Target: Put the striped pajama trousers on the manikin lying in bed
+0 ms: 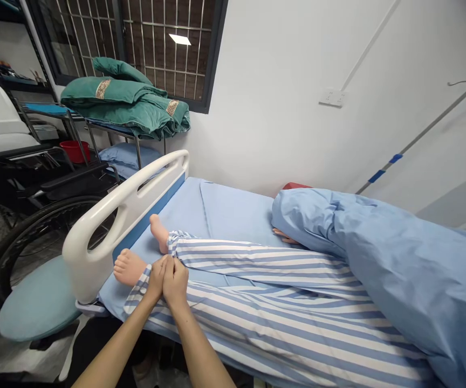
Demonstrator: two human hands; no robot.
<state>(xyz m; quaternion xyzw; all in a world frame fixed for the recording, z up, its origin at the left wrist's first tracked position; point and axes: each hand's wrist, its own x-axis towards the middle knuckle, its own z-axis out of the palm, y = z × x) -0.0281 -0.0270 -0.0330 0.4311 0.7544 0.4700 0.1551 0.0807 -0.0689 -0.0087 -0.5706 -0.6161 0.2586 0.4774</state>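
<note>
Head-worn view, angled down toward the hands

nursing care training room: hospital bed with side rail, striped-pyjama manikin, wheelchair alongside.

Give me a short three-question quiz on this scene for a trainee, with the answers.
1. True or false: the left hand and right hand both touch the striped trousers.
2. What stands just left of the bed's white footboard in this view?
A. A wheelchair
B. A floor lamp
C. A crash cart
3. Fill in the colour: the folded quilts beyond the bed are ____.

Key: 1. True. 2. A. 3. Green.
</note>
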